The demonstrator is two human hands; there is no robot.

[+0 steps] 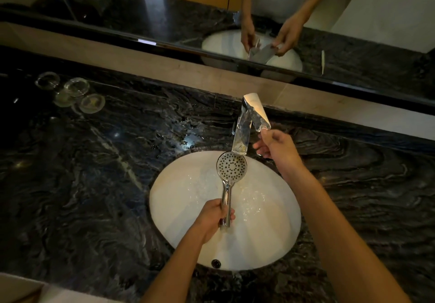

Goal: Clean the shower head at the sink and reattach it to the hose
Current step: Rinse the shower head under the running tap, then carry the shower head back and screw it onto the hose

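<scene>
The left hand is gripping one chrome, round-faced shower head over the oval white sink; right hand fingers are pinching the faucet lever beside four glass dishes.

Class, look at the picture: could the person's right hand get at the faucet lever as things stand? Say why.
Probably yes. The right hand is already at the lower tip of the faucet lever, nothing lying between them. The left hand holds the shower head lower down, under the spout, out of the way.

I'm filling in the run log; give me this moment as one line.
stage: rinsing | left hand: grips shower head handle, face under faucet spout | right hand: at faucet lever | sink: wet
</scene>
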